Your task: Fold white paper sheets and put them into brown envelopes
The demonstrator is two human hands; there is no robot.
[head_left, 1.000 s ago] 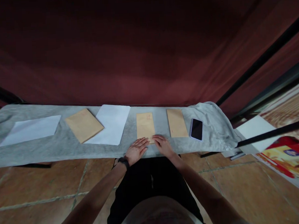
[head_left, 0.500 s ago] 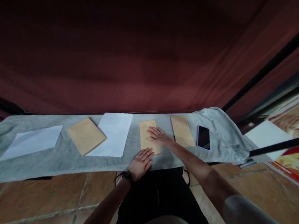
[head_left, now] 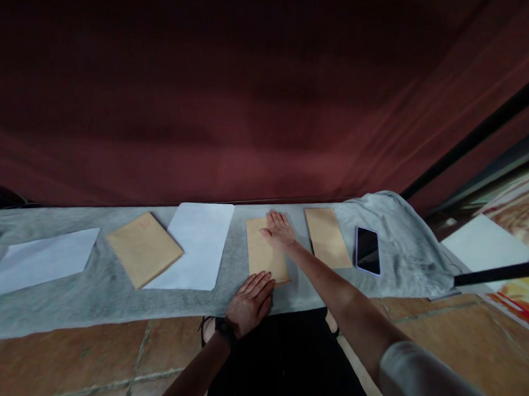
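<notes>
A small brown envelope (head_left: pixel 259 249) lies lengthwise in front of me on a grey cloth (head_left: pixel 235 298). My right hand (head_left: pixel 279 230) rests flat on its upper right part, fingers stretched toward the far edge. My left hand (head_left: pixel 249 303), with a dark band on the wrist, lies at the envelope's near left corner, its fingertips on the paper and its fingers extended. Part of the envelope is hidden under both hands. A second brown envelope (head_left: pixel 327 237) lies to the right, beside my right forearm.
To the left, a stack of larger brown envelopes (head_left: pixel 144 250) overlaps white paper (head_left: pixel 200 244). Another white sheet (head_left: pixel 42 262) lies farther left. A phone (head_left: pixel 367 251) is at the right. A dark red curtain (head_left: pixel 242 133) hangs behind; a black bar (head_left: pixel 502 273) crosses at right.
My right hand has slid up and toward the right edge of the envelope, its fingers now pointing away from me. My left hand stays at the near corner. The view has shifted slightly.
</notes>
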